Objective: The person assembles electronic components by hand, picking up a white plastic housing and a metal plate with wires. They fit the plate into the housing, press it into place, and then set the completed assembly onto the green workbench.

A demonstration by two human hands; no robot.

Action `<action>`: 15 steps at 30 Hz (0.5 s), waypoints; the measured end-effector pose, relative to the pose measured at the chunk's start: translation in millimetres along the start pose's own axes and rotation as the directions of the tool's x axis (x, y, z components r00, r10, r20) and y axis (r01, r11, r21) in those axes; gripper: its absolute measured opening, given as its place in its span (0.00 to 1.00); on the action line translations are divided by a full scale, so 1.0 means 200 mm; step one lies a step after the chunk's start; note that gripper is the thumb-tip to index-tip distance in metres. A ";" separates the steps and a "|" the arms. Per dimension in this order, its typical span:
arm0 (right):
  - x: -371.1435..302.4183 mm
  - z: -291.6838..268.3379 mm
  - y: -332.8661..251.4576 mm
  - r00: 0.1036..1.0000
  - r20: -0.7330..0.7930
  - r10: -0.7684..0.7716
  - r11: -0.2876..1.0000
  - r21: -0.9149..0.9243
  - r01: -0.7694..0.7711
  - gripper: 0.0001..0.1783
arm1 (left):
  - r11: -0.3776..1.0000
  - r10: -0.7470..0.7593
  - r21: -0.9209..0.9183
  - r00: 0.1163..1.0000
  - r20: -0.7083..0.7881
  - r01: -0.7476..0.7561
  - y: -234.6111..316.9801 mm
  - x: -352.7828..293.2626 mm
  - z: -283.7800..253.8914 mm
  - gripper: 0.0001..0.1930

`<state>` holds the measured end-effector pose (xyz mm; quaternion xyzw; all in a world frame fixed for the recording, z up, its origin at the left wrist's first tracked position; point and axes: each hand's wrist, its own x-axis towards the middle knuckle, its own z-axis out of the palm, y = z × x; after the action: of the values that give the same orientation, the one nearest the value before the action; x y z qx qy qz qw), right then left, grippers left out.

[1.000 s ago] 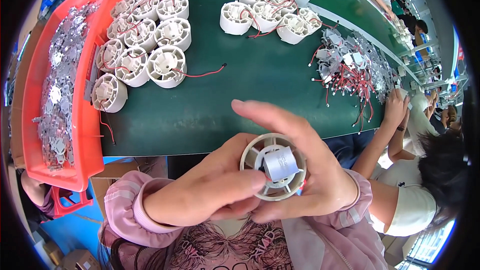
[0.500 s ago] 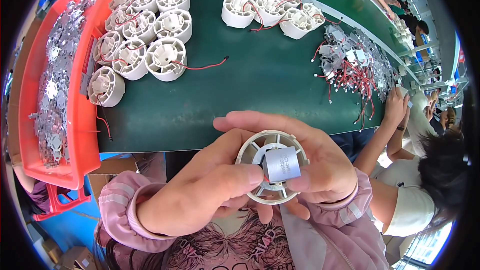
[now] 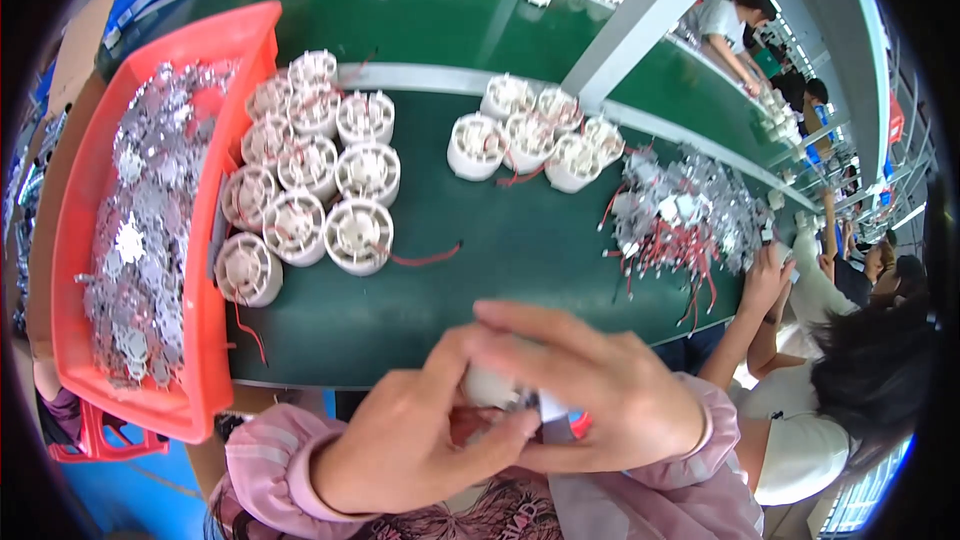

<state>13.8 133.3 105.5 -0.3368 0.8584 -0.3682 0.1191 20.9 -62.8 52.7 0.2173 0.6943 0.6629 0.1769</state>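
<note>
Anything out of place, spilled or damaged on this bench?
Nothing clearly damaged. One white round housing sits apart from its cluster at the table's near edge beside the red tray, its red wire trailing off. Both hands, left hand and right hand, cover the held part.

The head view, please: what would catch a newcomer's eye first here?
First, the two hands, left hand and right hand, cupped around a small white round part at bottom centre. Next, the red tray of shiny metal pieces on the left, with white round housings clustered beside it on the green bench.
</note>
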 end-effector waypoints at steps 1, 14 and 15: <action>0.02 0.00 -0.03 1.000 -0.005 -0.006 0.988 -0.154 0.005 0.34 | 0.999 0.039 -0.019 0.998 -0.046 -0.040 -0.02 0.00 0.00 0.28; 0.94 -0.66 0.54 0.903 -0.426 0.058 0.911 -0.347 -0.222 0.23 | 0.967 0.147 0.241 0.957 -0.250 -0.085 -0.25 0.09 -0.13 0.07; 1.02 -0.69 0.62 0.894 -0.412 0.175 0.892 -0.319 -0.321 0.24 | 0.963 0.160 0.252 0.953 -0.258 -0.094 -0.26 0.09 -0.13 0.07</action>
<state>-261.1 135.8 123.9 -0.1629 0.9562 -0.2339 -0.0663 -12.1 -76.9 3.9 0.1870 0.7708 0.6090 0.0081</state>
